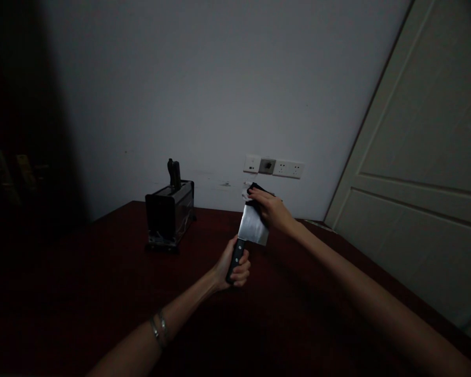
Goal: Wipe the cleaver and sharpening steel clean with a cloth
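My left hand is wrapped round the black riveted handle of a cleaver, whose wide shiny blade points up and away from me. Against the upper end of the blade, my right hand presses a dark cloth, its fingers bent over it. Part of the cloth and the far end of the blade are hidden by that hand. Something whitish shows beside the cloth's left edge, too unclear to name.
Left of my hands a knife block with dark handles sticking up stands on the dark red table. Behind are a pale wall with sockets and, at right, a light panelled door. The room is dim.
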A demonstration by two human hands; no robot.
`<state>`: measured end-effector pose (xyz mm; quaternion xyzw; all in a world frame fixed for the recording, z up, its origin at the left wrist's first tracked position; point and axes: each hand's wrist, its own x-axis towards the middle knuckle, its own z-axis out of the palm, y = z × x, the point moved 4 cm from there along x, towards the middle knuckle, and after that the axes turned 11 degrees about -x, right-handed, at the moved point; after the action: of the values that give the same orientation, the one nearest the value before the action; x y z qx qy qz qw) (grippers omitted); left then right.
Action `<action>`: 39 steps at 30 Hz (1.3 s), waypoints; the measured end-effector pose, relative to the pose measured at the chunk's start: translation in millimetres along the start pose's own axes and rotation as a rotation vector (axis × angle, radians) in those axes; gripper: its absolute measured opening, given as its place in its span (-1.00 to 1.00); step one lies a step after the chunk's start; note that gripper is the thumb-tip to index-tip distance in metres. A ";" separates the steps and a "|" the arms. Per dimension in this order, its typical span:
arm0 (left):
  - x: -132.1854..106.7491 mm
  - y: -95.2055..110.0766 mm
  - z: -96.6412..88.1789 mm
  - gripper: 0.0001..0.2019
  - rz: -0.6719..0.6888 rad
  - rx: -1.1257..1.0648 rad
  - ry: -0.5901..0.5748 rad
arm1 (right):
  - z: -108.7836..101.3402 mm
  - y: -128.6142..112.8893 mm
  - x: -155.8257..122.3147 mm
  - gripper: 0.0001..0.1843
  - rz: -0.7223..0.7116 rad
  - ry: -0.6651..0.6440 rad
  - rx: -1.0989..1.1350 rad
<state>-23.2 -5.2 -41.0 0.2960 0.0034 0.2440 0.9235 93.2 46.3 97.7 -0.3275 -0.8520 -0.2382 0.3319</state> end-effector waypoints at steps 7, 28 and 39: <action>-1.5 5.0 0.7 -0.40 0.049 -0.009 0.006 | 12.5 -29.1 -13.2 -0.50 -0.104 -0.083 0.093; -2.6 9.9 -4.1 -0.43 0.070 -0.007 -0.016 | 5.8 -71.0 -49.2 -0.40 -0.146 -0.158 0.177; -5.5 15.9 6.5 -0.43 0.077 -0.029 -0.047 | -15.6 -66.9 -54.6 -0.56 -0.112 -0.110 0.117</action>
<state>-34.2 -0.1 -27.7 0.2882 -0.0333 0.2722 0.9175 82.6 -30.3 56.0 -0.2720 -0.8983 -0.1880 0.2892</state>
